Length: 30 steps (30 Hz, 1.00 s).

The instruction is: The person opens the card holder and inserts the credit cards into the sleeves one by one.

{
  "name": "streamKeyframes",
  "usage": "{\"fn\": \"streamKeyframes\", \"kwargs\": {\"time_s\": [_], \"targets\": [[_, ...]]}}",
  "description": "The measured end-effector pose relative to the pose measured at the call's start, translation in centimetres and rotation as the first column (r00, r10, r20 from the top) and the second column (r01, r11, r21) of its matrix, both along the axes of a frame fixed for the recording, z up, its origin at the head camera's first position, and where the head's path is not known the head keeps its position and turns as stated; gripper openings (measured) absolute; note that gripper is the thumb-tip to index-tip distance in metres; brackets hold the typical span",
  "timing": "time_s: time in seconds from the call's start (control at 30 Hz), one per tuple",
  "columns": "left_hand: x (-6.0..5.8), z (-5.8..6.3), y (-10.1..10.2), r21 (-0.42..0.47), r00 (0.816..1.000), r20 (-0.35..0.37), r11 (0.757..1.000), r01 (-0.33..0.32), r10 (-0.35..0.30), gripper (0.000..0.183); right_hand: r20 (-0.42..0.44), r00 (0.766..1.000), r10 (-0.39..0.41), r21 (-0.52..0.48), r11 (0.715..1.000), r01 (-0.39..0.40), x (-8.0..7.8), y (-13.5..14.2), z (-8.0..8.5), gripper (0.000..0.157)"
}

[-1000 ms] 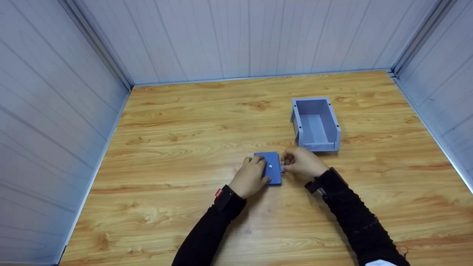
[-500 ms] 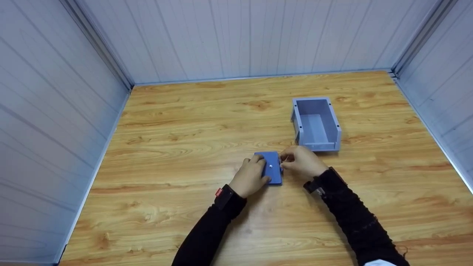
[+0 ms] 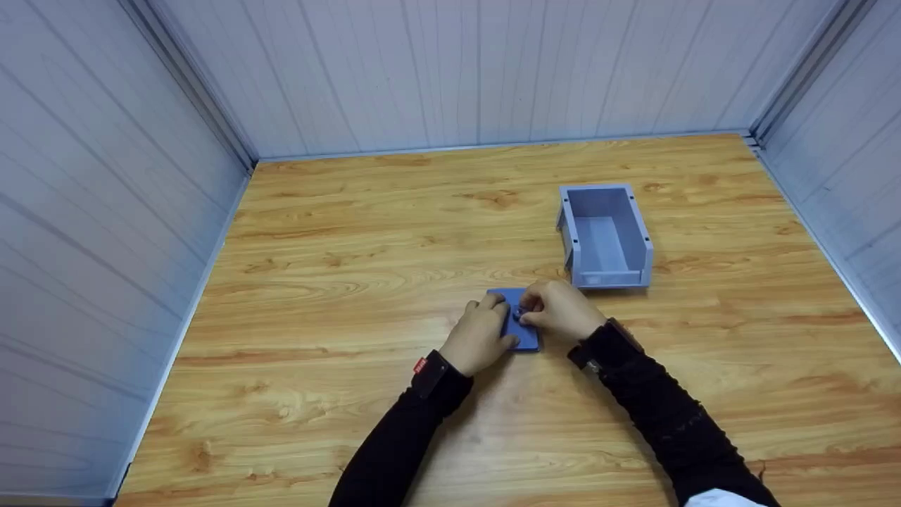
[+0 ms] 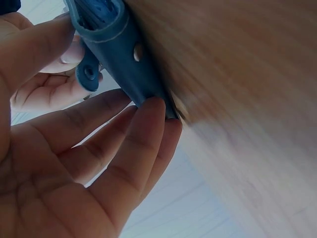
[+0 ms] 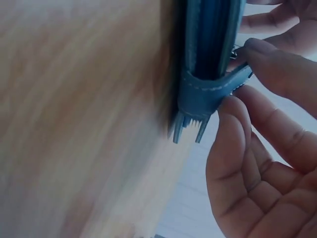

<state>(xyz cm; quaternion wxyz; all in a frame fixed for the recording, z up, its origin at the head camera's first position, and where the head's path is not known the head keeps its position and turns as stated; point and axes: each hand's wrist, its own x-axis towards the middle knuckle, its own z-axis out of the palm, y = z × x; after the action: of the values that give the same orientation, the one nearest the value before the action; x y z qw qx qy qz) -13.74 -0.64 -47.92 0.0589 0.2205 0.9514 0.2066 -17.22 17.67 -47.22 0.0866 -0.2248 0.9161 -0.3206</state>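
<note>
A small blue card wallet (image 3: 524,341) lies on the wooden table, its open side showing several inner leaves in the right wrist view. My left hand (image 3: 476,338) holds it from the left, fingertips along its spine and thumb at its near end. With thumb and forefinger, my right hand (image 3: 564,311) pinches the wallet's closing strap (image 5: 239,77), which wraps round the open side and angles up off the cover. A metal snap stud (image 5: 234,53) shows close to the strap's end. In the left wrist view the snap tab (image 4: 87,72) hangs just above the cover.
A grey open-front bin (image 3: 611,280) stands behind my right hand. White panel walls (image 3: 450,77) close off the back and both sides of the wooden table (image 3: 338,246).
My right hand has moved left from beside the wallet to over its cover, bringing the strap across and covering the stud. The left hand has stayed in place on the wallet.
</note>
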Motion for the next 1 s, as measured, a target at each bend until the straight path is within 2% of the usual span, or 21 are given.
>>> {"fn": "streamKeyframes", "kwargs": {"time_s": [0.6,1.0], "targets": [[0.0,-0.08,0.08,-0.004,1.0,-0.003,1.0,0.0,0.0,0.055,0.022,1.0,-0.014,-0.021,1.0,0.014,-0.33,-0.15,-0.48,0.009],[0.12,0.04,0.13,-0.007,1.0,-0.006,1.0,0.001,-0.001,0.052,0.085,0.995,-0.044,-0.063,0.997,0.05,-0.81,0.09,-0.64,0.005]]}}
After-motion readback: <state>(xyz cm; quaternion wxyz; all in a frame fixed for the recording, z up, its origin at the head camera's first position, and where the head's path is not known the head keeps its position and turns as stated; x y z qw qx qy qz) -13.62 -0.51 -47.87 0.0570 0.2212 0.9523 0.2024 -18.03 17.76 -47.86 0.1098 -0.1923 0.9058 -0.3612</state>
